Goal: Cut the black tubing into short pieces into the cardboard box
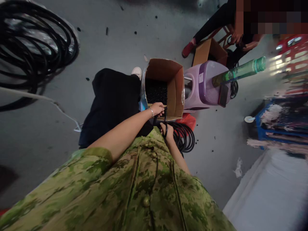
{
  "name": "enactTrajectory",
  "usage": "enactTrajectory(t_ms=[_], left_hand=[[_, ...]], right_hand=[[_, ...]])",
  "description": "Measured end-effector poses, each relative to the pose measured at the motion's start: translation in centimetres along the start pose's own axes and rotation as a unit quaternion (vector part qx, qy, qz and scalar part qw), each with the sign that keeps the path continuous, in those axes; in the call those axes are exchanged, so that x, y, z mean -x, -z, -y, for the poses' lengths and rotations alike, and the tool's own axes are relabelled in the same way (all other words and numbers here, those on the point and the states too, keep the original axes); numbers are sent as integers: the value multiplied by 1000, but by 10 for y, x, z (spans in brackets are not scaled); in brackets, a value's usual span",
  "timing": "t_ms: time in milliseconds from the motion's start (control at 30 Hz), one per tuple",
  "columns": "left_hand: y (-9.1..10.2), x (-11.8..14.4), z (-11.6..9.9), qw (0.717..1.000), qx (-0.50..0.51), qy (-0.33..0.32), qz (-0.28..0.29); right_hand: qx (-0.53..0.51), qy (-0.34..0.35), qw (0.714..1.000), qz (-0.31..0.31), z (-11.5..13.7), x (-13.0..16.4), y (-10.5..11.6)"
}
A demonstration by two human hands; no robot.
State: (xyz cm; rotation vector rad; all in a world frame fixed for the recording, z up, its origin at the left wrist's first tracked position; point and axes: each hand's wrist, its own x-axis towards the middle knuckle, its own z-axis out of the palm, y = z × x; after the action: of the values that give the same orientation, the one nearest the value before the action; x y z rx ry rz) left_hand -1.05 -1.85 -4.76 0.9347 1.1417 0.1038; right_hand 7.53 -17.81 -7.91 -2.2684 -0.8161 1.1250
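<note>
A black hose (165,119) is gripped by both closed hands, left (157,109) and right (168,131); it is best kept taut over the box (176,93).

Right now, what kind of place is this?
Probably a small workshop. Big coils of black hose lie on the bare concrete floor, a cardboard box holds small black parts, and both hands, left and right, grip a black rubber ring. Another person sits nearby.
</note>
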Motion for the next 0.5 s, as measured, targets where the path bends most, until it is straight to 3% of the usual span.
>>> enactTrajectory(t_ms=[133,300,500], left_hand=[[2,6,-2,999,25,-20,29],[3,8,-2,998,28,-25,53],[5,6,-1,996,20,-27,78]], right_hand=[[-65,20,997,34,1,0,17],[-11,62,996,63,13,1,39],[11,71,994,85,21,-1,47]])
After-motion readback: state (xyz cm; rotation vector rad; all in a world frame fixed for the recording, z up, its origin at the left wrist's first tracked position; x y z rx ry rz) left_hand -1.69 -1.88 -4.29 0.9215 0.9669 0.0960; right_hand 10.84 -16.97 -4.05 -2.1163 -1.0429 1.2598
